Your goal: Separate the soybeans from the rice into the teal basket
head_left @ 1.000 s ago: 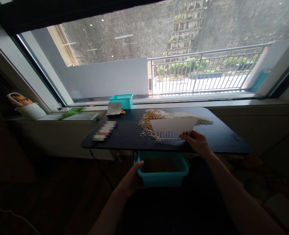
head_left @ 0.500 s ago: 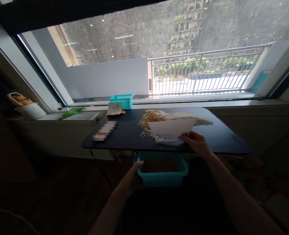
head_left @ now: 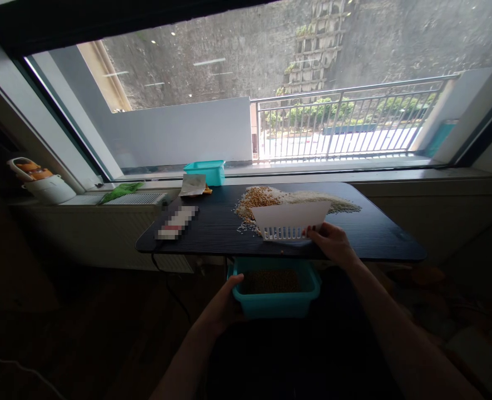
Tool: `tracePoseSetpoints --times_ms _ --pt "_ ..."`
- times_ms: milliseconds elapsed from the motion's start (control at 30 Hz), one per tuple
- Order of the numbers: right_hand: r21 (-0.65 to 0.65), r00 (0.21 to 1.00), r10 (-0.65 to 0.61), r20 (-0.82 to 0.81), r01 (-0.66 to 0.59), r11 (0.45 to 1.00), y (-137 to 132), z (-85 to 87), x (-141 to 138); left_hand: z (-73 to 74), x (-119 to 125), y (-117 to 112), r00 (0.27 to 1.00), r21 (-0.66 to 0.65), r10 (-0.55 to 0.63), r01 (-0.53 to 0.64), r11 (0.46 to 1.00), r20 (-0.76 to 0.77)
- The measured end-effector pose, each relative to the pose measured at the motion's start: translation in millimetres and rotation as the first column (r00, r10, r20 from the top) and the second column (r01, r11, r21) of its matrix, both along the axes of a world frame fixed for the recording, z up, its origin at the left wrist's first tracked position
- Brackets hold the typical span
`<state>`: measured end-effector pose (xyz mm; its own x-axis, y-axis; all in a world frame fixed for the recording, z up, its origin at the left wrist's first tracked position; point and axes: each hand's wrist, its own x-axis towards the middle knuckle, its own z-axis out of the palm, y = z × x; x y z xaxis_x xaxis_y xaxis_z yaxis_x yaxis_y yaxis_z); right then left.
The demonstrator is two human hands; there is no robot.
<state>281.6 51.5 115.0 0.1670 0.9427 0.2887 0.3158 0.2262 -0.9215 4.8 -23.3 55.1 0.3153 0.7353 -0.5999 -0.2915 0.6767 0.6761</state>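
Observation:
My left hand [head_left: 228, 297] grips the left rim of a turquoise plastic tub [head_left: 277, 305], its thumb over the edge. The tub sits below the near table edge, with brownish grains [head_left: 273, 281] inside. In my right hand [head_left: 331, 240] is a white slotted scraper [head_left: 291, 219], pinched at its lower right corner and tilted above the dark table [head_left: 379, 239]. Behind it, a pile of yellow corn kernels [head_left: 259, 199] meets a spread of white rice [head_left: 312, 199]. The scraper hides part of both.
A second turquoise tub [head_left: 206, 173] stands by the window behind a paper packet [head_left: 193, 185]. A blurred-out flat object [head_left: 177, 223] lies on the table's left. Left of the table, a green cloth [head_left: 123, 191] and a white pot [head_left: 49, 188] rest on the radiator ledge.
Both hands keep their holds, and the scraper stays almost where it was. A tiny speck near the front table edge has shifted slightly right. The whole view has drifted a little.

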Motion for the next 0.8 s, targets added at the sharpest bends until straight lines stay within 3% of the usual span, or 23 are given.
tracePoseSetpoints --times_ms 200,333,433,633,800 --pt "0.061 0.988 -0.091 -0.123 0.099 0.993 -1.9 1.0 1.2 -0.2 -0.4 2.1 1.0 0.003 -0.017 0.017 1.0 0.019" --pt "0.064 0.981 -0.163 -0.107 0.171 0.983 -2.8 -0.9 2.6 0.1 -0.4 1.1 1.0 0.013 -0.012 0.012 1.0 0.023" --pt "0.046 0.992 -0.111 -0.064 0.114 0.992 -4.5 -0.2 3.3 -0.5 -0.3 1.1 0.999 0.008 -0.021 0.021 1.0 0.028" --pt "-0.047 0.987 0.158 -0.024 -0.159 0.986 -8.7 6.3 4.1 -0.7 1.1 2.4 1.0 -0.011 0.004 -0.005 1.0 -0.01" --pt "0.036 0.995 0.065 -0.08 -0.062 0.997 -10.0 8.7 0.4 -1.5 0.5 2.1 1.0 -0.021 -0.009 0.009 1.0 0.025"
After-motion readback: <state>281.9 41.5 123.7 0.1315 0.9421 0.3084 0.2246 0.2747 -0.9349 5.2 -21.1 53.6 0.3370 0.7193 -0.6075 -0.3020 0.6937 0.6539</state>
